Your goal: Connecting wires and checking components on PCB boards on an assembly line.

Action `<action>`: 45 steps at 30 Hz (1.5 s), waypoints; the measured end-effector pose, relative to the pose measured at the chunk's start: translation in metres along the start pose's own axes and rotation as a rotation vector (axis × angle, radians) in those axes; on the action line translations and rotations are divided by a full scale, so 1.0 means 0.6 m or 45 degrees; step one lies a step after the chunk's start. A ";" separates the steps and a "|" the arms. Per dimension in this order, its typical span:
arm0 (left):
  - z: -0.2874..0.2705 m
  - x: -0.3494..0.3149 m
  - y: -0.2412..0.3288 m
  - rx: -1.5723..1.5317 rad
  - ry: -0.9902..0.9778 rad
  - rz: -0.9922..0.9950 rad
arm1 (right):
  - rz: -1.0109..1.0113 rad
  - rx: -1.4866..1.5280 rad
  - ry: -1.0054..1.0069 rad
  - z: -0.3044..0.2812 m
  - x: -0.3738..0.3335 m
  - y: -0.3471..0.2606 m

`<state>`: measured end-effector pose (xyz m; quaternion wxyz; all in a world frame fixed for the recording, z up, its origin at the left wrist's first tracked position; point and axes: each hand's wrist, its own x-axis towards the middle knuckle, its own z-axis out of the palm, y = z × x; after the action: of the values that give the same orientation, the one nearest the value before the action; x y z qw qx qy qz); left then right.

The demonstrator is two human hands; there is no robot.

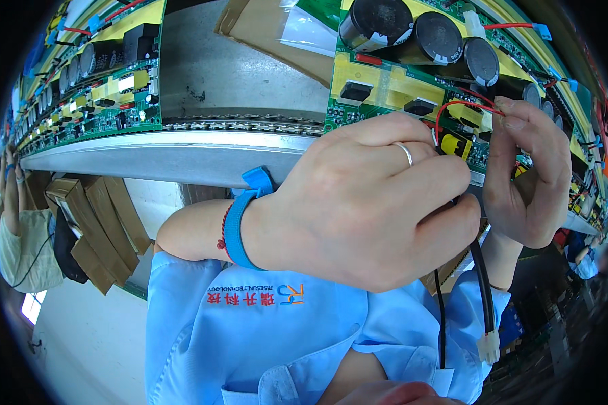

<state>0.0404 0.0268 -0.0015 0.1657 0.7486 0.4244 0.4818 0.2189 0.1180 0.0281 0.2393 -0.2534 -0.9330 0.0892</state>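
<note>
My left hand (365, 202), with a ring and a blue wrist strap, is closed around a black cable (481, 277). Below that hand the cable hangs down to a white plug (488, 347), and a thinner black lead (442, 317) runs beside it. Thumb and fingertips of my right hand (537, 169) pinch the end of a red wire (463, 104), which arches over from near my left fingers. Both hands are above the near edge of a green circuit board (350, 74) with large black capacitors (439, 38). My left fingertips are partly hidden.
Another populated board (132, 88) stands to the left on the line, past a metal gap. A silver rail (182, 152) and a chain (243, 125) run along the near edge. Cardboard (267, 44) lies beyond; flattened boxes (101, 223) and a person (30, 250) are at left.
</note>
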 end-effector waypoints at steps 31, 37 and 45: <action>0.023 0.053 0.000 0.769 0.163 -0.115 | -0.033 -0.087 0.122 -0.076 -0.034 0.026; -0.018 0.052 0.012 0.771 0.029 -0.130 | -0.227 -0.427 -0.175 -0.050 0.039 0.003; -0.098 -0.020 -0.011 0.570 0.080 -0.582 | -0.272 -0.132 -0.001 -0.082 0.019 -0.025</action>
<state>-0.0156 0.0117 0.0152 0.0876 0.6364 0.6820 0.3496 0.2280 0.1134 0.0797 0.2336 -0.1646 -0.9582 0.0149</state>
